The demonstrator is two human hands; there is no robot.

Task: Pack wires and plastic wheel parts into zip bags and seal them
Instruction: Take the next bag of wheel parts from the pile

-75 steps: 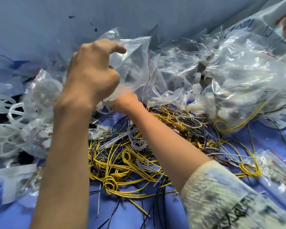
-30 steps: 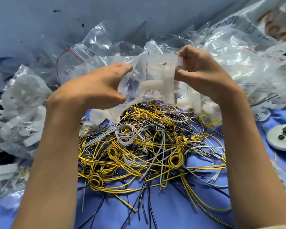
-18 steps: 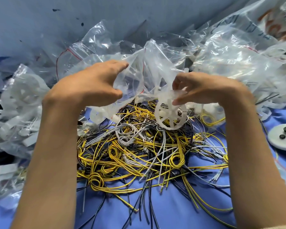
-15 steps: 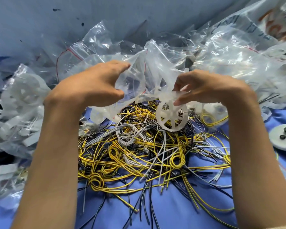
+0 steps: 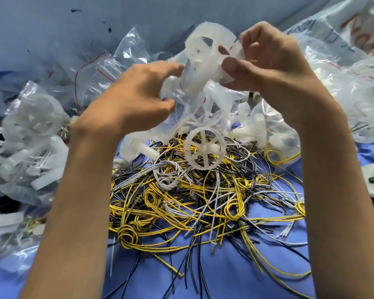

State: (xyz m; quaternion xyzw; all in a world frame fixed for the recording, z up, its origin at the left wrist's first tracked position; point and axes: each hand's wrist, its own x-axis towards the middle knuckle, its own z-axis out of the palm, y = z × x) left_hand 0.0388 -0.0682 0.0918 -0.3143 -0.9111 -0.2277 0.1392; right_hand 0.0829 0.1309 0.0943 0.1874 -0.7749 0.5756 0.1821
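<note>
The right hand (image 5: 268, 61) pinches a white wheel (image 5: 203, 46) between thumb and fingers, raised just beside the left hand (image 5: 134, 100), whose curled fingers grip a clear bag (image 5: 188, 98). Below both hands a second wheel (image 5: 204, 151) lies on the wires (image 5: 192, 201) heaped on the blue bench (image 5: 225, 277).

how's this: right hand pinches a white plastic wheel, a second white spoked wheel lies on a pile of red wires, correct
Not red: the head view shows the pile of wires is yellow, black and grey. The rest stands: right hand pinching the white plastic wheel, second white spoked wheel on that pile.
</note>
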